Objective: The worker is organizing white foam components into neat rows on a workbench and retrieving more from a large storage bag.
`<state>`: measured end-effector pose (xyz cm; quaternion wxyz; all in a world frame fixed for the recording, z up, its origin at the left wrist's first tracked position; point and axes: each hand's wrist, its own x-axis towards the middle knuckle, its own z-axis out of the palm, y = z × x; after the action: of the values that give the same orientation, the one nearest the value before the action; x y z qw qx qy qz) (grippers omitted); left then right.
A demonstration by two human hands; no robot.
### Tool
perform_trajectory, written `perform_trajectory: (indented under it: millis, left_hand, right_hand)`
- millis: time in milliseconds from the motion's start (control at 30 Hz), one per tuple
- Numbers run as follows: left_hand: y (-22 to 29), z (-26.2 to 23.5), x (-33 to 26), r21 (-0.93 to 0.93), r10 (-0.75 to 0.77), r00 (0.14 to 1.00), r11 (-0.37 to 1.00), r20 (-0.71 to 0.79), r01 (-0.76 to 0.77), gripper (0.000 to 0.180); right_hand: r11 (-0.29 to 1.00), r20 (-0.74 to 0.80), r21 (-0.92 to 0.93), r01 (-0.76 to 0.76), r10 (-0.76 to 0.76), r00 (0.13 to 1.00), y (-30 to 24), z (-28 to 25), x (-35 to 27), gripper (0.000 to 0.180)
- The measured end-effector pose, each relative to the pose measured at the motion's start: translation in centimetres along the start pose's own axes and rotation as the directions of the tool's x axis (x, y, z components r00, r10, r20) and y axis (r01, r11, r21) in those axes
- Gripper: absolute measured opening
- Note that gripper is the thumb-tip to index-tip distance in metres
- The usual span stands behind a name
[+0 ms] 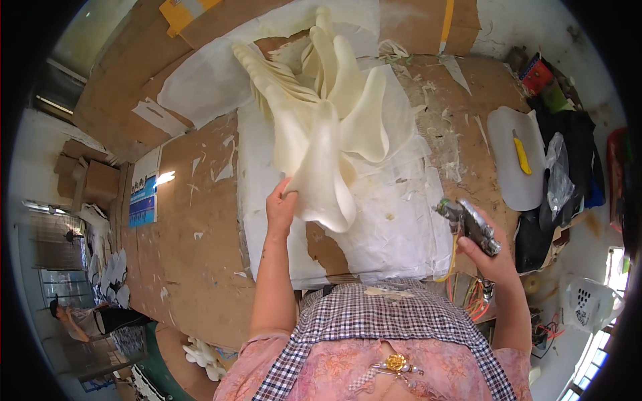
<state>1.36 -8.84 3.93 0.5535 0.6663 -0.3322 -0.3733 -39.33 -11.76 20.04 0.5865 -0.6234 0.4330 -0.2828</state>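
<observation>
My left hand (pixel 281 204) is closed on the lower left edge of a smooth, cream-coloured curved piece (pixel 317 164), thin and foam-like, that widens toward me. Behind it fan out several more cream pieces (pixel 361 120) of the same long, petal-like shape, with a ridged stack (pixel 264 77) of them at the back left. What they are made of I cannot tell for sure. Off to the right, my right hand (pixel 491 257) grips a metal spray gun (pixel 471 226), smeared with residue. Its nozzle end points left, and a thin yellow hose (pixel 451 260) hangs below it.
White paper (pixel 267 227) covers the middle of the cardboard-topped table (pixel 194 234). At right lie a yellow utility knife (pixel 521 154) on a translucent sheet (pixel 501 127) and dark cloth (pixel 575 134). Another person (pixel 100 319) is far left. A fan-shaped white item (pixel 588 301) stands lower right.
</observation>
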Motion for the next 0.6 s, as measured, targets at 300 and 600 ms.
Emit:
perform_trajectory:
  millis: [300,600]
  left_hand:
    - [-0.3,-4.5,2.7,-0.214,-0.038,0.986,0.977,-0.159,0.003,0.036]
    - [3.2,-0.1,9.2,-0.370,0.124,0.983,0.927,0.135,-0.066,0.030]
  right_hand:
    - [0.969,-0.371,-0.070,0.237,-0.246,0.896,-4.9,1.8,-0.4,0.052]
    - [0.970,-0.116,-0.238,0.044,-0.073,0.991,-2.5,2.1,-2.3,0.055]
